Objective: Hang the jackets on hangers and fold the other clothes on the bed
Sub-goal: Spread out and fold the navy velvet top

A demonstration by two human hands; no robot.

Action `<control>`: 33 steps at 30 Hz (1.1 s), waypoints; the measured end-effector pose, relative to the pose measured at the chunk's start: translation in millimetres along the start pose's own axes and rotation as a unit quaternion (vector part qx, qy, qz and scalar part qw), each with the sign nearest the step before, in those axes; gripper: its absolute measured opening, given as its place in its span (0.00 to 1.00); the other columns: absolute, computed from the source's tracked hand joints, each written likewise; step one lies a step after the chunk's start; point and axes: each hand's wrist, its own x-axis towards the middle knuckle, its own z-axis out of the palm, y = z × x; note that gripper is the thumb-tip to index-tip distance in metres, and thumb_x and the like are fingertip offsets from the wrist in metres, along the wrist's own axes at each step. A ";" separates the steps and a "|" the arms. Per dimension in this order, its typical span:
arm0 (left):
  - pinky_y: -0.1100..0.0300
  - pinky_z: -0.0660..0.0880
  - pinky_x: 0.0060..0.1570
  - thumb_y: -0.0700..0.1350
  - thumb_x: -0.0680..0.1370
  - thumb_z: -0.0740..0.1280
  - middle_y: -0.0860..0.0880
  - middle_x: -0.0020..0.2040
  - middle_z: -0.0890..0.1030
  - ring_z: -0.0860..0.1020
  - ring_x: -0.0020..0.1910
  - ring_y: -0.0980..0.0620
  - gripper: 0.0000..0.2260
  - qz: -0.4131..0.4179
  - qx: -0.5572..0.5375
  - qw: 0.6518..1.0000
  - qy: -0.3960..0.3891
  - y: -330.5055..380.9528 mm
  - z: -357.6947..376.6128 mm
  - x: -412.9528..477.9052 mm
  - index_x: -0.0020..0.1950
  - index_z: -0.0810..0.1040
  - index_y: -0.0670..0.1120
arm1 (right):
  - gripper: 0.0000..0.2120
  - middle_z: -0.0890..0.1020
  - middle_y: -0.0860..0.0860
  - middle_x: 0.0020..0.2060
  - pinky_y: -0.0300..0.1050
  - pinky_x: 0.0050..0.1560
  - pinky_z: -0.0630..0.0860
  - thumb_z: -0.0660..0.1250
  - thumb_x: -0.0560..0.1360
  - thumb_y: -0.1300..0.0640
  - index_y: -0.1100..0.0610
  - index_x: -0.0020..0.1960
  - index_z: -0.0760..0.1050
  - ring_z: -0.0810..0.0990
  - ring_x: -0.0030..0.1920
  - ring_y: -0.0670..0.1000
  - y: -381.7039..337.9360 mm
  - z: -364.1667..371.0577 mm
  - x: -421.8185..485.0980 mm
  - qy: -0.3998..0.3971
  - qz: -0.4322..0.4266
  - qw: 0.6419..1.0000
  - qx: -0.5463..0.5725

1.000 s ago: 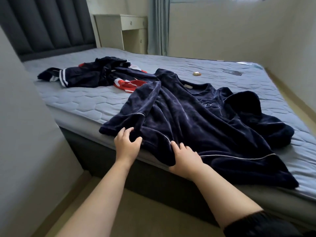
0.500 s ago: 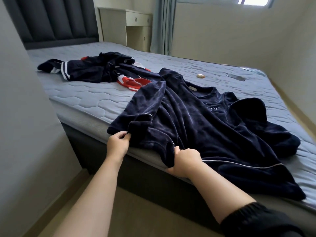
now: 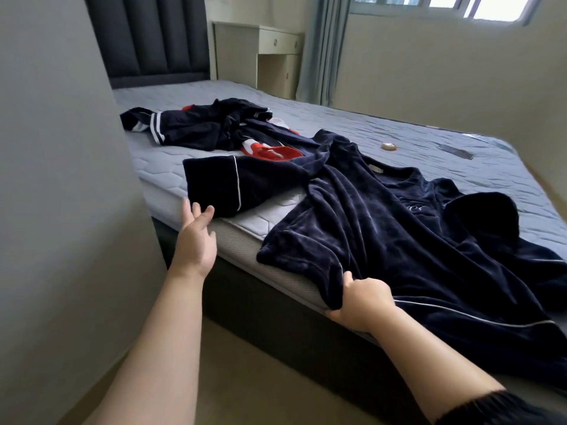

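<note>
Navy velour pyjama top with white piping (image 3: 399,234) is lying across the centre and right of the frame on a grey quilted mattress (image 3: 399,133), one sleeve (image 3: 233,182) spreading toward centre left. Smoothing it well is looking like a matter of drawing the hem taut before any fold. Right hand (image 3: 362,302), lower centre, is clamping the hem in a fist; left hand (image 3: 196,237), fingers spread, is touching the cuff.

The left forearm (image 3: 159,332) is bare from the bottom edge of the frame up to the left hand (image 3: 196,240). The right forearm (image 3: 423,360), below the right hand (image 3: 362,302), ends at the lower right corner in a black sleeve (image 3: 497,412), its cuff bunched in soft gathers.
</note>
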 end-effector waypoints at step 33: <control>0.45 0.44 0.74 0.57 0.82 0.46 0.49 0.79 0.47 0.41 0.77 0.46 0.25 0.098 0.801 0.551 -0.211 -87.6 78.3 -60.1 0.78 0.50 0.54 | 0.26 0.56 0.49 0.77 0.57 0.74 0.49 0.46 0.81 0.43 0.50 0.76 0.57 0.52 0.77 0.50 49.7 34.7 -23.1 0.009 0.165 0.960 0.225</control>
